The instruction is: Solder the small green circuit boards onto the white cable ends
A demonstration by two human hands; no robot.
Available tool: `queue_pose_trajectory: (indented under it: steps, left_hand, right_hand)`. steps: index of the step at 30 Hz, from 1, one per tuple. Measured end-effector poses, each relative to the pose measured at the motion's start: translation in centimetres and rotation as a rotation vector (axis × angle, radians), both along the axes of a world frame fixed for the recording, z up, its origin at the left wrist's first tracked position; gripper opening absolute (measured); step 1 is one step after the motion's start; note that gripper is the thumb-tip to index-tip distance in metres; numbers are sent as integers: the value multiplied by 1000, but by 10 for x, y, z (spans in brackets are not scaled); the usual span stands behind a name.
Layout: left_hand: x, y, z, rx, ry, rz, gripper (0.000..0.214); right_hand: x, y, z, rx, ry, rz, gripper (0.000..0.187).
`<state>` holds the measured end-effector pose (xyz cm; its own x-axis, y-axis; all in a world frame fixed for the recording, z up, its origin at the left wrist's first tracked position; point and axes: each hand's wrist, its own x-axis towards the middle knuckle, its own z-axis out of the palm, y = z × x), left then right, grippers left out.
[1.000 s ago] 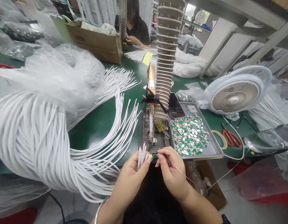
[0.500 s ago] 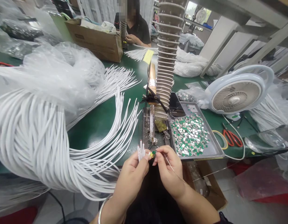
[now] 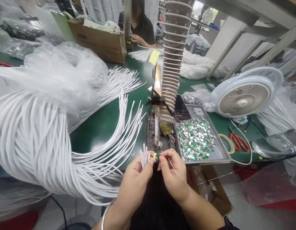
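My left hand is closed round several white cables, their stripped ends pointing up. One cable end leans right, towards a small green circuit board with yellow beside it. My right hand is closed in a pinch at that board, and a thin strand of solder wire runs from its fingers back over the wrist. Whether the right fingertips also touch the board, I cannot tell. Just above both hands points the tip of a soldering iron, clamped upright in a stand.
A metal tray of small green-and-silver boards stands right of the iron. White cable bundles fill the left side. A ribbed exhaust hose hangs above. A fan, red-handled scissors and tape roll lie right. A person sits opposite.
The cable ends in my left hand have tilted slightly, and the small board has turned a little between the hands. Both hands stay almost in place.
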<state>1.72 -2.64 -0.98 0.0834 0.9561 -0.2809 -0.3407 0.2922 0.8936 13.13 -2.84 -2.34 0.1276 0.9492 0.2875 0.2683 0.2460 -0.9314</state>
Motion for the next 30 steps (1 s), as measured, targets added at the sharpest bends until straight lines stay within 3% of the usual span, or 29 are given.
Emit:
queue_pose_trajectory:
  steps: [22, 26, 30]
  left_hand:
    - [-3, -2, -7, -19, 23, 15, 20]
    - [-3, -1, -3, -62, 11, 31, 25]
    - [-1, 3, 3, -117, -38, 21, 29]
  right_hand:
    - [2, 1, 0, 10, -50, 23, 10]
    - [4, 1, -2, 130, -122, -2, 14]
    - [7, 0, -6, 366, -264, -33, 34]
